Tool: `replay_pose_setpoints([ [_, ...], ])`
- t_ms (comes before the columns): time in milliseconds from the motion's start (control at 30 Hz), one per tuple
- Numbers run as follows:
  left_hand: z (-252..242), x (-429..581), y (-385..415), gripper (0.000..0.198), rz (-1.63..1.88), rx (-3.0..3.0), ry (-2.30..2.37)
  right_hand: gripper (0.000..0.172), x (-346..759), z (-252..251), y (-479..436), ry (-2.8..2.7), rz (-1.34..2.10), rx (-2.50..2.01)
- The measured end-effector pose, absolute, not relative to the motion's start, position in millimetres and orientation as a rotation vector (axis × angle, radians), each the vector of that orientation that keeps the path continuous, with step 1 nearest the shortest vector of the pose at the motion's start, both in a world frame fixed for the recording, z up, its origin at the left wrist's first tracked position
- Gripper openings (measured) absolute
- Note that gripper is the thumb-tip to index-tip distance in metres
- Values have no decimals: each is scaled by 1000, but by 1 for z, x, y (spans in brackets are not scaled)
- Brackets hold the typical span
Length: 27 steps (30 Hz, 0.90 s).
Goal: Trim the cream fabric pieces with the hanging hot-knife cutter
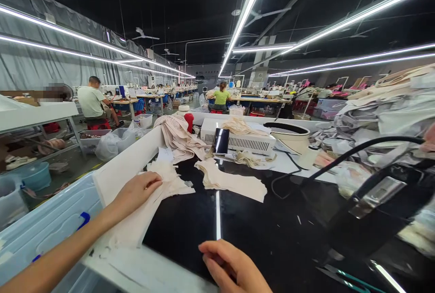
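Observation:
My left hand (144, 188) rests on a pile of thin cream fabric pieces (129, 227) at the left side of the black work surface (183, 225). Its fingers are bent and closed on the top fabric. Low in the middle, my right hand (234, 266) hovers over the glossy black top. Thumb and forefinger are drawn close together, and no object shows between them. Ahead of it lies another cut cream fabric piece (234, 179), flat on the surface. Folded pinkish-beige fabric (180, 136) is heaped beyond my left hand.
A black machine (384, 207) with a cable stands at the right, near teal-handled tools (350, 279). At the back are a white vented box (207, 132), a phone (221, 141) and a round cream container (292, 139). Fabric piles (384, 107) rise at the right. People sit at distant tables.

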<state>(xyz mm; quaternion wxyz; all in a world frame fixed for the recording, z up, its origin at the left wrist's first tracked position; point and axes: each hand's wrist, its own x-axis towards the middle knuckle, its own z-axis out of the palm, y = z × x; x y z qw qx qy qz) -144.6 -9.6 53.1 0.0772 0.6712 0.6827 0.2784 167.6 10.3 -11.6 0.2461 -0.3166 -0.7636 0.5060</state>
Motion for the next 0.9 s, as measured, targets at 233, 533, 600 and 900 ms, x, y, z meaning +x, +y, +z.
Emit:
replay_pose_setpoints([
  [233,33,-59,-27,26,900,2508,1486,59,136,3,-2,-991,2144,-804],
  [533,22,-40,-25,18,948,1989,1342,41,162,2,6,-897,1976,-820],
  [600,19,-43,-18,30,981,1804,1351,42,166,7,3,-901,1965,-819],
  [900,19,-13,-17,67,912,1283,921,50,166,24,-12,-984,1918,-784],
])
